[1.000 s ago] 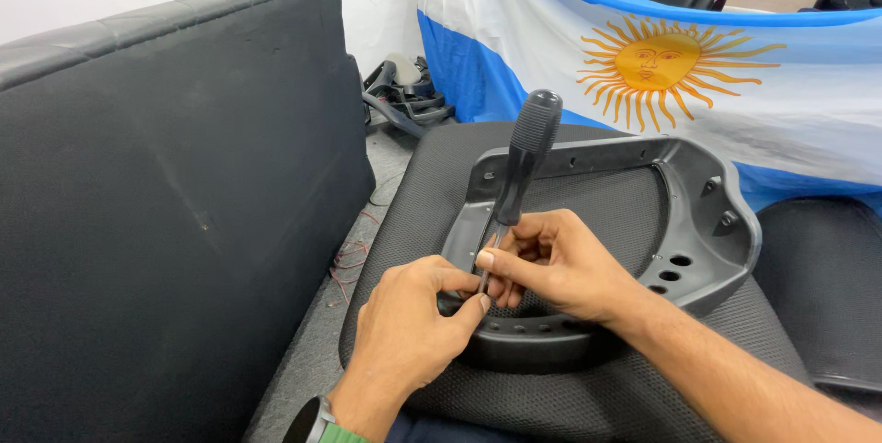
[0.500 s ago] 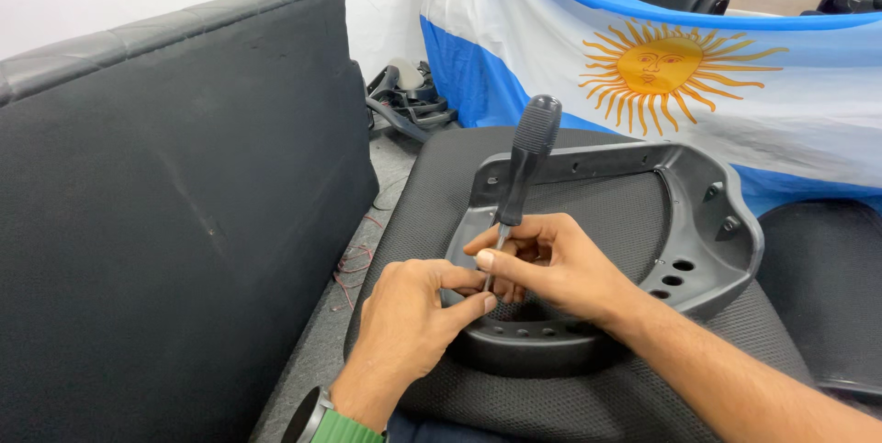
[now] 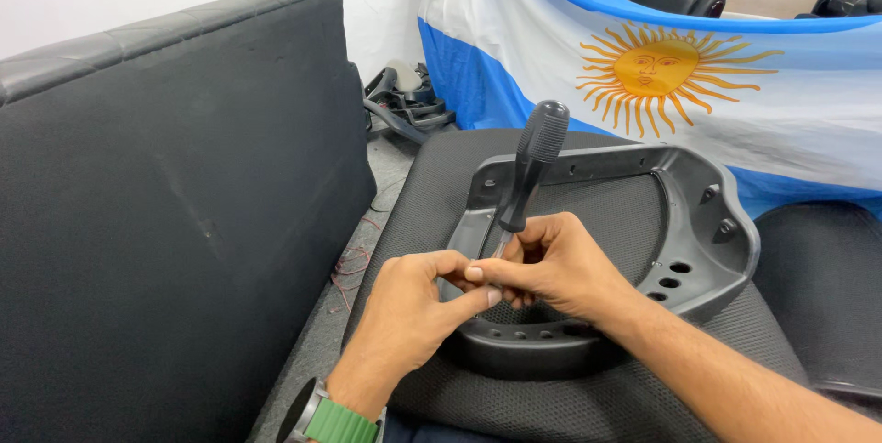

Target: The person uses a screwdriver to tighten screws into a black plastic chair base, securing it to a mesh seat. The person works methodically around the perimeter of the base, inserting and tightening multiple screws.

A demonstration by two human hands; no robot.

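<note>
The right hand (image 3: 560, 264) grips the shaft of a black-handled screwdriver (image 3: 531, 164), tilted upright over a dark plastic chair frame (image 3: 707, 222). The left hand (image 3: 413, 301) meets it, fingers pinched narrow at the shaft's lower end; what they hold cannot be told.

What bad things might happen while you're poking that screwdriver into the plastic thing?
The screwdriver stands tilted, its shaft pinched low between both hands' fingertips, so the tip might slip and jab the left hand or right hand. The tip itself is hidden behind the fingers, so any small part there may be hard to line up and could drop into the mesh seat. The dark plastic frame only rests on that seat, so it may shift under pressure.
</note>
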